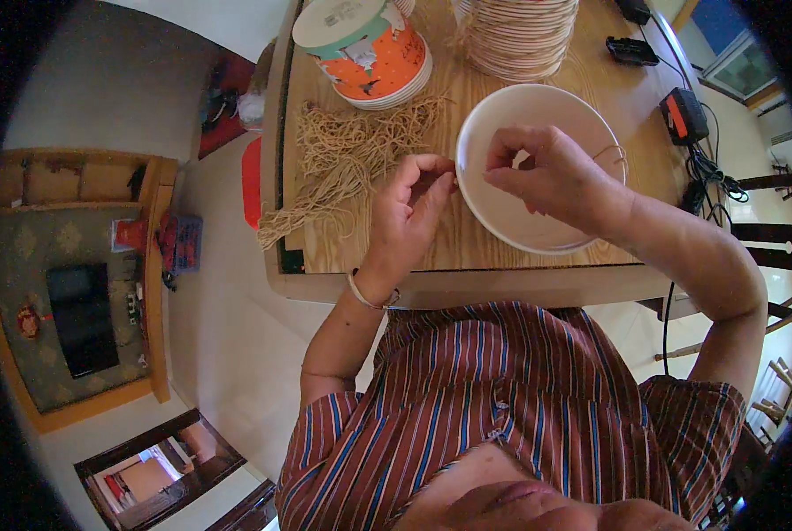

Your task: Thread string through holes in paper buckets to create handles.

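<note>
Round, white, open-topped tub [529, 230]; left hand [407, 211] pinches at its left rim, right hand [566, 177] pinches above; pinched items unclear.

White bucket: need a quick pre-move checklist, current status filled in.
1. White bucket open side up: ok.
2. Left hand at the rim: ok, fingers at the left edge; firm grip: cannot tell.
3. Right hand over the bucket opening: ok; anything between its fingers: cannot tell.
4. Thin cord secured at the right side of the rim: cannot tell, a loop shows but no clear fastening.
5. Loose strands sorted: not ok, they lie overlapping in a pile beyond the left hand.
6. Black cables apart from the bucket: ok, off to the right.
</note>
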A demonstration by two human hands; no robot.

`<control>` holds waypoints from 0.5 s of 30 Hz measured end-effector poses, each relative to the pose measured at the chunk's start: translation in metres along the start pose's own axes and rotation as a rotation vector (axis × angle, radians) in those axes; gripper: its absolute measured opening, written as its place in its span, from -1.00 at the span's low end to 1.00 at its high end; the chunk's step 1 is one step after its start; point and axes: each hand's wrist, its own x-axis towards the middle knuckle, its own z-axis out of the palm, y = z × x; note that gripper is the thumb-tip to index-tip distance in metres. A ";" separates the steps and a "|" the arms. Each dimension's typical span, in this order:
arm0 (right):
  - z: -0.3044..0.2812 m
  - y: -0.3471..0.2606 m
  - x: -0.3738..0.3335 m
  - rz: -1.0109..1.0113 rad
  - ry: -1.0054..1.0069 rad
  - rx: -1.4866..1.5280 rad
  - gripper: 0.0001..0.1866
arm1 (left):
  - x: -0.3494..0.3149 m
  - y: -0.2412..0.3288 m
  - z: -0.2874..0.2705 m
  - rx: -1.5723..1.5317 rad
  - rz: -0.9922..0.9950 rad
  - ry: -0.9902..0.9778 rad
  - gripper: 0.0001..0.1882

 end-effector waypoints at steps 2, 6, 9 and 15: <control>-0.001 -0.001 0.000 0.009 -0.006 0.007 -0.89 | 0.000 -0.002 0.001 -0.018 -0.006 -0.003 -0.83; -0.001 -0.001 -0.002 0.027 -0.005 0.023 -0.89 | 0.000 -0.001 0.005 -0.046 0.020 0.006 -0.82; 0.000 -0.001 -0.001 0.041 -0.008 0.035 -0.88 | -0.001 0.000 0.004 -0.038 0.027 0.010 -0.83; 0.000 0.001 0.001 0.038 -0.011 0.036 -0.88 | -0.001 -0.001 0.006 -0.036 0.024 0.021 -0.84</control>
